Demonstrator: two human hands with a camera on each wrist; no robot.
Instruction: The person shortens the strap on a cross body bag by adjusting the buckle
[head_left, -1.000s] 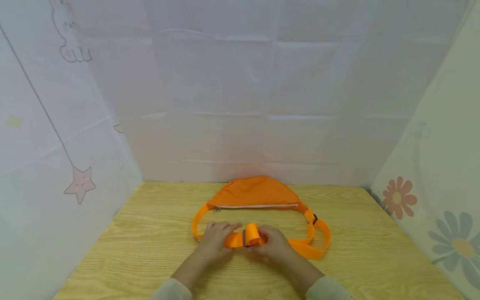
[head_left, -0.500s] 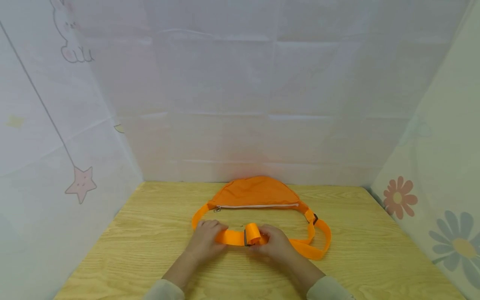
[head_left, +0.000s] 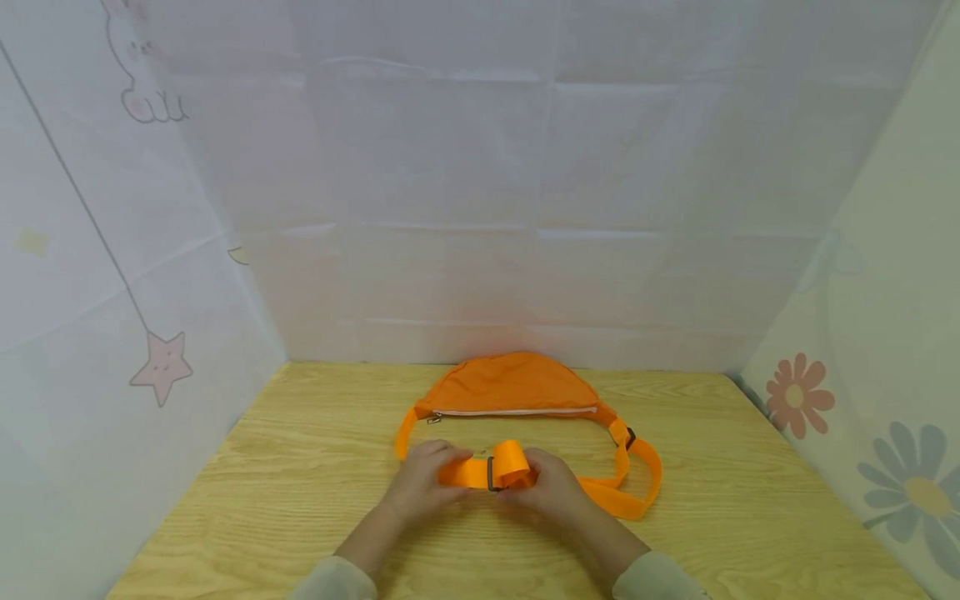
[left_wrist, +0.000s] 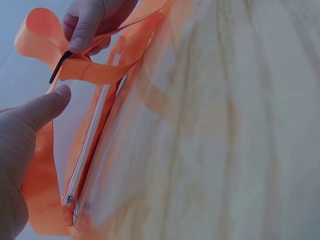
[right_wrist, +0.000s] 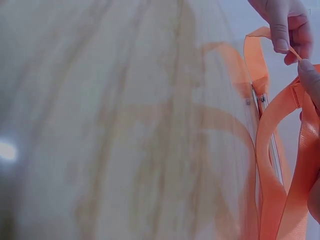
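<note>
The orange strap (head_left: 480, 473) lies at the worktop's (head_left: 262, 500) centre, its black slider (head_left: 491, 474) between both hands. The left hand (head_left: 423, 483) and right hand (head_left: 551, 487) each hold it in a pinching grip. The orange waist bag (head_left: 510, 385) sits at 12 o'clock, touching the patterned backdrop (head_left: 480, 208).

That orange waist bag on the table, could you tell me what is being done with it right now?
A person is working on the strap of the orange waist bag, which lies zipped on the wooden table. The left hand pinches the strap on one side of the dark slider buckle, and the right hand holds it at the other side, where the strap bulges up in a small loop.
</note>
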